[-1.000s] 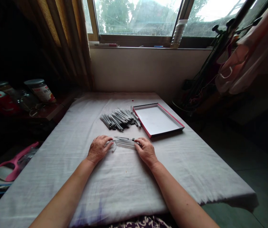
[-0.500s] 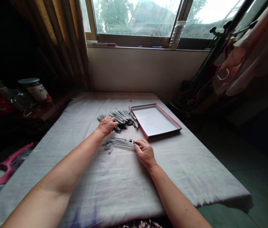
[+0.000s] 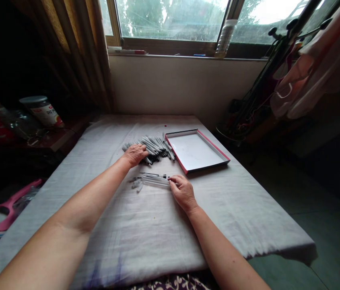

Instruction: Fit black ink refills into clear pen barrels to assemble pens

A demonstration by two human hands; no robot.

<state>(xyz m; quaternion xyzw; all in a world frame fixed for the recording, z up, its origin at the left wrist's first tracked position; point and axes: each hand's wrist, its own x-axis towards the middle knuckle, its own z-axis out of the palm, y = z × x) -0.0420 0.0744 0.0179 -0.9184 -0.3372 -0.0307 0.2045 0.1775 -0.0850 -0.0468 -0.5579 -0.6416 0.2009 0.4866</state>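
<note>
A pile of grey pens with black caps lies on the cloth-covered table. At the left side of this pile is my left hand, its fingers bent and closed on a pen, fingertips partly hidden. Nearer to me, several clear pen barrels lie side by side with a dark thin refill among them. The thumb and fingers of my right hand pinch the right ends of these barrels. Small clear caps are scattered at the barrels' left ends.
Right of the pile is a shallow white box tray with red and black edges. A small red bit is on the tablecloth behind the pens. Jars stand on a side surface at left; pink scissors-like handles lie below.
The whole view has shifted slightly upward. Both hands keep nearly the same places, the left at the pen pile and the right at the barrels.
</note>
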